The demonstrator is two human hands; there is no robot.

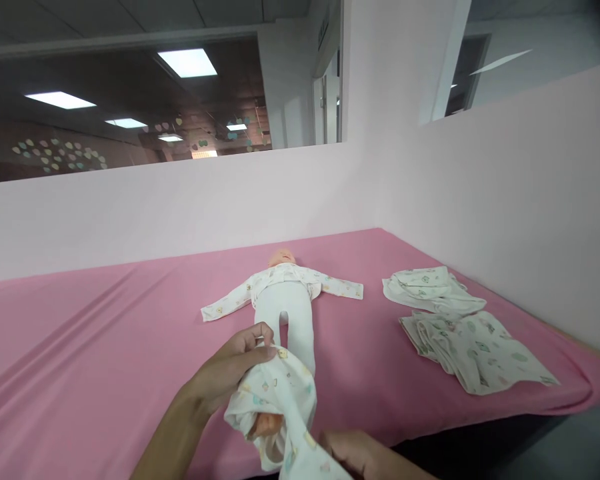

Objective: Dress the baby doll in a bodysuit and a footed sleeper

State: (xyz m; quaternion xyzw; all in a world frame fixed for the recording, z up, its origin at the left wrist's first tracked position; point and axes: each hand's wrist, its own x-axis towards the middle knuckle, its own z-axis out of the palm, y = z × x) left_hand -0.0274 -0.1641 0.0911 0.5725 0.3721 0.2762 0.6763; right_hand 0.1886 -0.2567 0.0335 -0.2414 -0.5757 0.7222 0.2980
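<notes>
A baby doll (283, 293) lies on its back on the pink-covered table (105, 333), head away from me, arms spread, dressed in a white printed top and white leggings. My left hand (230, 367) is closed on bunched white printed trousers (280, 407) at the doll's feet; a bare doll foot shows inside the fabric. My right hand (355, 453) sits at the bottom edge under the same cloth, its fingers mostly hidden.
Two folded printed baby garments (433, 287) (475, 350) lie on the table's right side near the pink wall. The table's front edge runs close to my arms. A pink partition with a window stands behind the table.
</notes>
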